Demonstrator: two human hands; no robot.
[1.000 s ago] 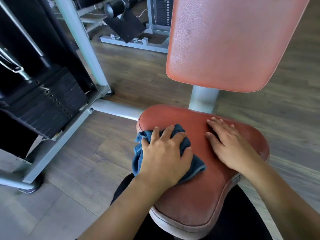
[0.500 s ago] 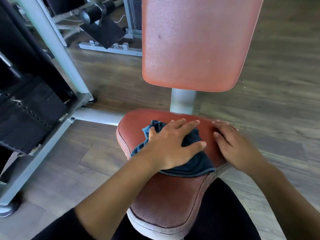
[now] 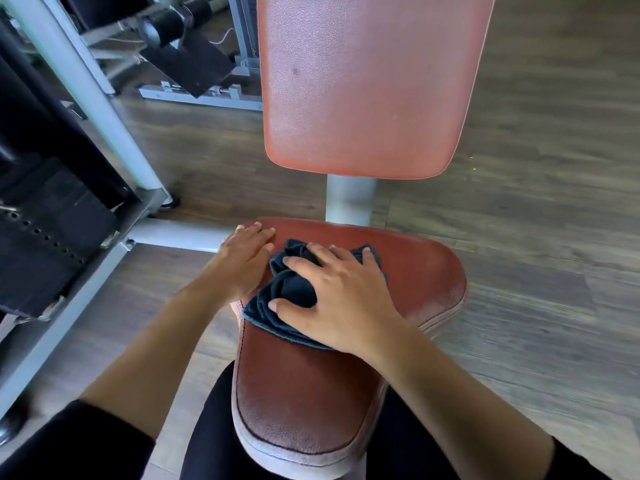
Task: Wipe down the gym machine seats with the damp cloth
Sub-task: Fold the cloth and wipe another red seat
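Observation:
The red padded seat (image 3: 415,271) of a gym machine lies below me, with its red backrest (image 3: 363,81) upright behind it. A crumpled dark blue cloth (image 3: 294,289) sits on the seat's left-middle part. My right hand (image 3: 346,299) lies on top of the cloth, fingers spread and thumb pressed into its folds. My left hand (image 3: 242,254) rests flat on the seat's left rear edge, just beside the cloth, and holds nothing. The narrow front of the seat points toward my legs.
A black weight stack (image 3: 52,237) in a grey steel frame (image 3: 86,98) stands close on the left. A grey post (image 3: 349,199) joins seat and backrest. Another machine with black pads (image 3: 187,53) stands at the back left. Wooden floor (image 3: 536,202) spreads to the right.
The cloth has passed from my left hand to my right hand. My left hand now lies flat on the seat's left edge; my right hand was flat on the seat before.

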